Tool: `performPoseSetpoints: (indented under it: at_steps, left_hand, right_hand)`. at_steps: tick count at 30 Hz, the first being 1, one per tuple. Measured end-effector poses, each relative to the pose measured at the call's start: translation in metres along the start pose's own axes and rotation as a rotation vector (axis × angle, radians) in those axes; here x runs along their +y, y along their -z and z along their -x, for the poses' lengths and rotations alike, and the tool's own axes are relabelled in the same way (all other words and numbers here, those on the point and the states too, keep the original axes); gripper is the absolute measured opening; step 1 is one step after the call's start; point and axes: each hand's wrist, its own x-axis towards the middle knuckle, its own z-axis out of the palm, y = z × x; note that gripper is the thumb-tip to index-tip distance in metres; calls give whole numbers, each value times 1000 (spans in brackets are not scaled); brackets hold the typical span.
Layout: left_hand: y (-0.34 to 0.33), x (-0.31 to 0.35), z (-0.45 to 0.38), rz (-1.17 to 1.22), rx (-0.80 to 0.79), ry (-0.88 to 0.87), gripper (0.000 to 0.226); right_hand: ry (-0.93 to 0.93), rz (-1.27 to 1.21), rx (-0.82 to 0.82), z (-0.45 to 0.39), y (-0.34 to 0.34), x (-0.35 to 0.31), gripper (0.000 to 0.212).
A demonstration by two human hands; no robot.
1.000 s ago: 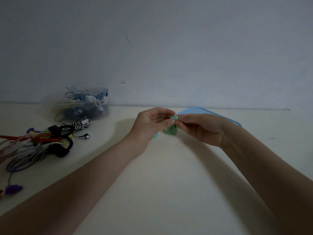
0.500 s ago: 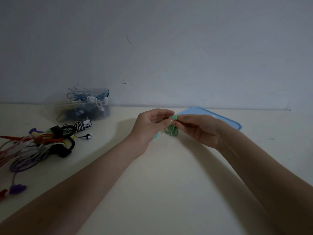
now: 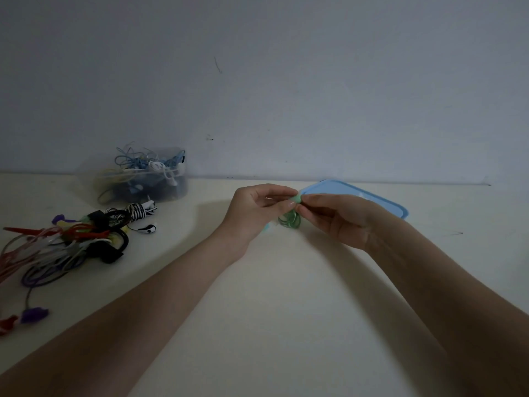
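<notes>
Unmoved, left hand (image 3: pixel 254 214), right hand (image 3: pixel 340 222) pinching cable (image 3: pixel 290 221), tub (image 3: pixel 179 193) (earphones (image 3: pixel 143 167) inside)

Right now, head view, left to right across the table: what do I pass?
loose cable pile → clear tub of cables → left hand → green coiled cable, pinched by both hands → right hand → blue lid, reaching furthest right behind that hand.

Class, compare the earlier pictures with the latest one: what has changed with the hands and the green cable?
Nothing visibly moved, and nothing was picked up or let go. The left hand and right hand still pinch the green cable coil in front of the blue lid.
</notes>
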Motion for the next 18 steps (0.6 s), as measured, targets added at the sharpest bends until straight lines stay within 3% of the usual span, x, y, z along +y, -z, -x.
performPoseSetpoints:
  at_steps: [8,18]
  left_hand:
    - [1,-2,-2,-78,9,8,24]
    - [1,-4,-2,-150,22,-91,29]
  right_hand:
    - [125,35,14,-4,2,9,10]
    - [85,-4,25,-6,1,9,8]
